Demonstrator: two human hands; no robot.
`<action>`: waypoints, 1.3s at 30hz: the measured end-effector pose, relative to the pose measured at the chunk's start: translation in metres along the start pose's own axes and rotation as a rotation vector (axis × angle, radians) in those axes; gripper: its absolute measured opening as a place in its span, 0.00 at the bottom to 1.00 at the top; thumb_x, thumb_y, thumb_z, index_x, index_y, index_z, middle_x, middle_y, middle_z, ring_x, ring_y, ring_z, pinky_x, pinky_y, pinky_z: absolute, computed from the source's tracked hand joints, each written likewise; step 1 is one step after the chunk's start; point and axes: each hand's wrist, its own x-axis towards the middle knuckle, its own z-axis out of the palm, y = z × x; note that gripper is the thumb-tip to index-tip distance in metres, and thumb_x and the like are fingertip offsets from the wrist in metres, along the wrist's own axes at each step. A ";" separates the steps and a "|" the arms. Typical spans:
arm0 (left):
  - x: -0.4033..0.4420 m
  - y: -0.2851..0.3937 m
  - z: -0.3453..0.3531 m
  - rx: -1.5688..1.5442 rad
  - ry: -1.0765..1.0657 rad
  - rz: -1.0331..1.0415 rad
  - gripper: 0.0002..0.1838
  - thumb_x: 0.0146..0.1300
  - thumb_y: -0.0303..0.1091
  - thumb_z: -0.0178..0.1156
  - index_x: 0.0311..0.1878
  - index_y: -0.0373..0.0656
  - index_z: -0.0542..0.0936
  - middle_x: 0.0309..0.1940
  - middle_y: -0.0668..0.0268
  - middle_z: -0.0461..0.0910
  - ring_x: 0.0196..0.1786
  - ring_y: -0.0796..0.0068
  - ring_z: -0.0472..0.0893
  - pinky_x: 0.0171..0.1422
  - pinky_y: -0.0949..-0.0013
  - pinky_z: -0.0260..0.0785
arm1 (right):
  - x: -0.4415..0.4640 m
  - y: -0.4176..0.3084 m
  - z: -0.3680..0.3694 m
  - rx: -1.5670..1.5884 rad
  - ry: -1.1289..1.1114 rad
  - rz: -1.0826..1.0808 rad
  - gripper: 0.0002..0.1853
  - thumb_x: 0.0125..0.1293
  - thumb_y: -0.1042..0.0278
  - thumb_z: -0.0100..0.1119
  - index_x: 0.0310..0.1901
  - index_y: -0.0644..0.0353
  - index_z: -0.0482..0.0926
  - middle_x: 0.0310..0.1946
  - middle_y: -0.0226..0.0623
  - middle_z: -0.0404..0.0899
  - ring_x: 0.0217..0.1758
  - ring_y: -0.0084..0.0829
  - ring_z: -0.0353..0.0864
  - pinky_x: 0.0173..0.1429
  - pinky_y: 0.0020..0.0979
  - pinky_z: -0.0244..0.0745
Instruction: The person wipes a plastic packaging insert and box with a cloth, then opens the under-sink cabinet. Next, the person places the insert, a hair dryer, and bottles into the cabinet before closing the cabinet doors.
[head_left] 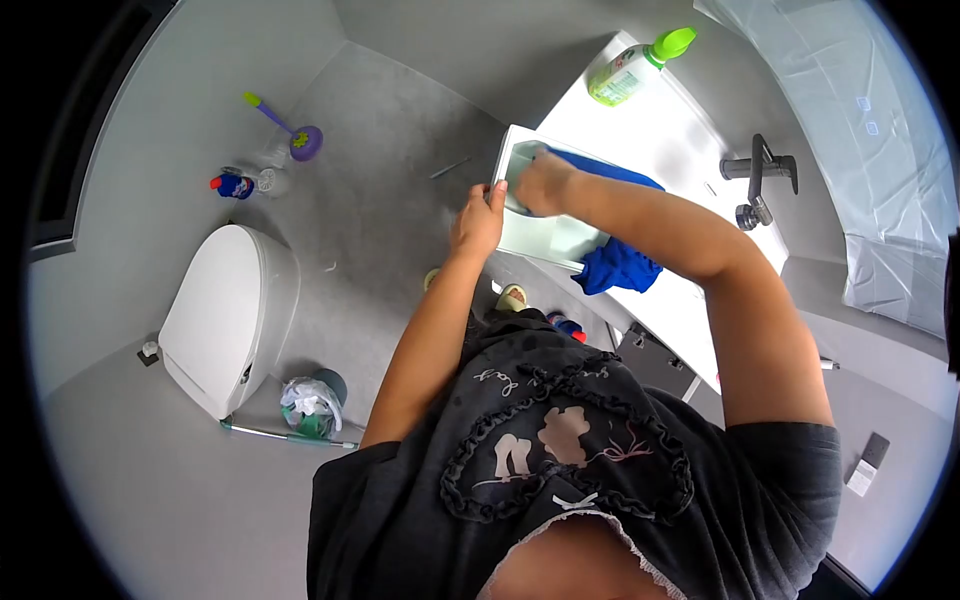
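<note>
A white rectangular box [545,238] is tilted over the edge of the white counter, its inside facing up. My left hand [478,222] is closed on the box's near left rim, thumb on top and fingers on the outer side. My right hand [545,186] is inside the box, fingers curled and slightly blurred, closed on a blue cloth [622,266]. Much of the cloth trails under my right forearm and hangs over the box's right side. My forearm hides the cloth's middle, and the fingertips are not visible.
A bottle with a green cap [622,78] stands on the counter [690,125] near a dark faucet [760,172]. On the left are a toilet [225,315], a purple brush holder [305,143], a blue bottle [236,186] and a filled bin [312,402]. Slippers [511,298] are below.
</note>
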 end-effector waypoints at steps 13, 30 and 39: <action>0.006 -0.005 -0.001 -0.023 -0.049 -0.045 0.35 0.64 0.67 0.34 0.58 0.47 0.69 0.52 0.49 0.76 0.57 0.48 0.73 0.59 0.53 0.64 | 0.014 -0.051 0.039 0.533 0.932 0.699 0.31 0.59 0.69 0.49 0.64 0.70 0.58 0.51 0.50 0.75 0.52 0.43 0.76 0.60 0.43 0.66; 0.005 -0.004 0.006 -0.041 -0.047 0.023 0.38 0.63 0.66 0.41 0.64 0.42 0.63 0.54 0.43 0.72 0.58 0.46 0.72 0.61 0.55 0.63 | -0.062 0.026 0.021 0.417 0.741 0.624 0.14 0.60 0.66 0.49 0.45 0.42 0.80 0.35 0.34 0.77 0.43 0.33 0.77 0.47 0.40 0.70; -0.008 0.009 0.016 -0.064 -0.040 0.067 0.40 0.61 0.59 0.53 0.66 0.38 0.58 0.56 0.42 0.70 0.58 0.49 0.72 0.62 0.58 0.62 | -0.070 -0.020 0.095 0.495 0.773 0.693 0.18 0.59 0.58 0.56 0.53 0.38 0.76 0.60 0.33 0.68 0.57 0.35 0.69 0.53 0.41 0.67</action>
